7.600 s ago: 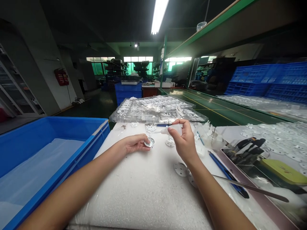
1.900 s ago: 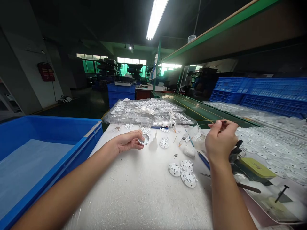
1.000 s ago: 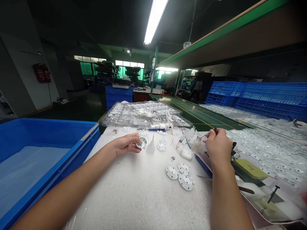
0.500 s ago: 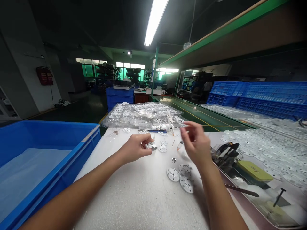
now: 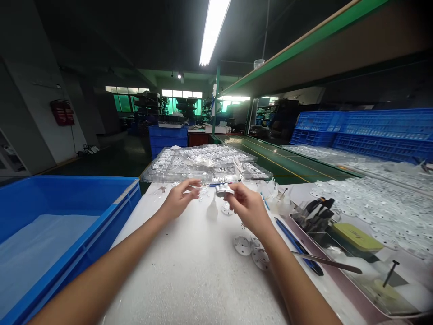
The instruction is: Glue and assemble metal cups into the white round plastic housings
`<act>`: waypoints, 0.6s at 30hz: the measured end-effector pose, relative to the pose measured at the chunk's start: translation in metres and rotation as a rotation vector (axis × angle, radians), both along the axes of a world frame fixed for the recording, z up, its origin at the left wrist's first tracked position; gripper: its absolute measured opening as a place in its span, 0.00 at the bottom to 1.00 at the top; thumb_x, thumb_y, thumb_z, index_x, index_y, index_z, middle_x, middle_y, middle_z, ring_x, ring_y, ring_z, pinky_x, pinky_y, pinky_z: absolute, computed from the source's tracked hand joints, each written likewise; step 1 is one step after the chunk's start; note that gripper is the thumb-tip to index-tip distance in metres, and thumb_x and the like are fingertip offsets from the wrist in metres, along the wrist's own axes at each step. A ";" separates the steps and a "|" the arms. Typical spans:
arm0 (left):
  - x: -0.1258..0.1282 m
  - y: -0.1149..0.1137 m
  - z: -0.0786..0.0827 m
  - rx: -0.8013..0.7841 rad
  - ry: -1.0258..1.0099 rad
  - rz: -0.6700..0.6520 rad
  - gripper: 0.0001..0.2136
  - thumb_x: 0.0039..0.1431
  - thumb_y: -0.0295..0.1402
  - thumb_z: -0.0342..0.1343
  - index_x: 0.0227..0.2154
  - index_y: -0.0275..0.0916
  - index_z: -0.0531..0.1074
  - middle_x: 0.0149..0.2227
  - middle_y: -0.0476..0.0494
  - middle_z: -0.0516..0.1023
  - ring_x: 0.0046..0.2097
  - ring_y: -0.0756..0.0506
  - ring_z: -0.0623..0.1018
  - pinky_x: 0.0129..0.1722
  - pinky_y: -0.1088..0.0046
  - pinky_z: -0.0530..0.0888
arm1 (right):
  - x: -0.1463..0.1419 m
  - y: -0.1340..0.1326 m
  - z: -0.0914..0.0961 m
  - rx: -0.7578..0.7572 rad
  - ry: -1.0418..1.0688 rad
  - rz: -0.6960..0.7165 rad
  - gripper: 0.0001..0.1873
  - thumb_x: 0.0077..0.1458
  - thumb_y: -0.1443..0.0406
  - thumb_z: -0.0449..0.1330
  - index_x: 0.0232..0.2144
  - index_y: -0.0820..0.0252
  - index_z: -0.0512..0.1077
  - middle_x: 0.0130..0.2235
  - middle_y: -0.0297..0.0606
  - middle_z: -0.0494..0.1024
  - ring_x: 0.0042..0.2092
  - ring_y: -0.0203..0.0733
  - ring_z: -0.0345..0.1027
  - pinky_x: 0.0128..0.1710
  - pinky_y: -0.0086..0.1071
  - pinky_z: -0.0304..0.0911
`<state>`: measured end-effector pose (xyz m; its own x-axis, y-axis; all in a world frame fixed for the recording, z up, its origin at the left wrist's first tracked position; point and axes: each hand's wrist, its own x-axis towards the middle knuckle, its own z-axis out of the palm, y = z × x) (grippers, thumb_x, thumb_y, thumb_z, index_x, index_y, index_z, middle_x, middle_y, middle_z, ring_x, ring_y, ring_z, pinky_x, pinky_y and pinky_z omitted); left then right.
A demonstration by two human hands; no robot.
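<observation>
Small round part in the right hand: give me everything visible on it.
The small round part is a pale, silvery-white disc that looks like plastic or metal; which one is unclear. The right hand pinches it at the fingertips, lifted above the white foam mat and roughly level. Fine detail is blurred. The left hand is close beside it, fingers spread, not touching it. Nothing else touches it.

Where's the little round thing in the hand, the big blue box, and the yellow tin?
small round part (image 5: 224, 190), head view, its top.
blue crate (image 5: 126, 195), head view, right rim.
yellow tin (image 5: 357, 236), head view, lid.
</observation>
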<state>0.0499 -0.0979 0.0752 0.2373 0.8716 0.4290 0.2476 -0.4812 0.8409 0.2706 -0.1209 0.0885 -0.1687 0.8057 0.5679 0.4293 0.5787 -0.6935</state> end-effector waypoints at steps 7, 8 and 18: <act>-0.004 0.028 -0.037 -0.008 0.175 0.246 0.08 0.53 0.34 0.55 0.34 0.40 0.75 0.37 0.43 0.76 0.37 0.44 0.73 0.40 0.69 0.70 | 0.005 0.011 -0.002 -0.067 0.449 -0.100 0.19 0.52 0.50 0.60 0.35 0.60 0.69 0.27 0.36 0.74 0.22 0.34 0.61 0.20 0.27 0.58; 0.000 0.030 -0.041 -0.015 0.207 0.236 0.07 0.52 0.33 0.56 0.34 0.40 0.75 0.36 0.44 0.76 0.36 0.44 0.73 0.39 0.69 0.69 | 0.005 0.012 -0.003 -0.082 0.474 -0.099 0.20 0.51 0.50 0.61 0.35 0.60 0.69 0.27 0.36 0.74 0.22 0.34 0.61 0.19 0.27 0.58; 0.025 0.046 -0.055 -0.052 0.328 0.340 0.07 0.46 0.36 0.61 0.24 0.37 0.72 0.30 0.44 0.71 0.35 0.43 0.71 0.37 0.69 0.67 | 0.003 0.012 -0.004 -0.075 0.489 -0.124 0.19 0.51 0.51 0.61 0.34 0.61 0.70 0.27 0.36 0.75 0.22 0.34 0.61 0.20 0.26 0.58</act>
<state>0.0747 -0.0519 0.0205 0.0509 0.9416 0.3328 0.6403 -0.2865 0.7127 0.2738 -0.1091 0.0846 0.2021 0.8442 0.4964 0.1060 0.4851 -0.8680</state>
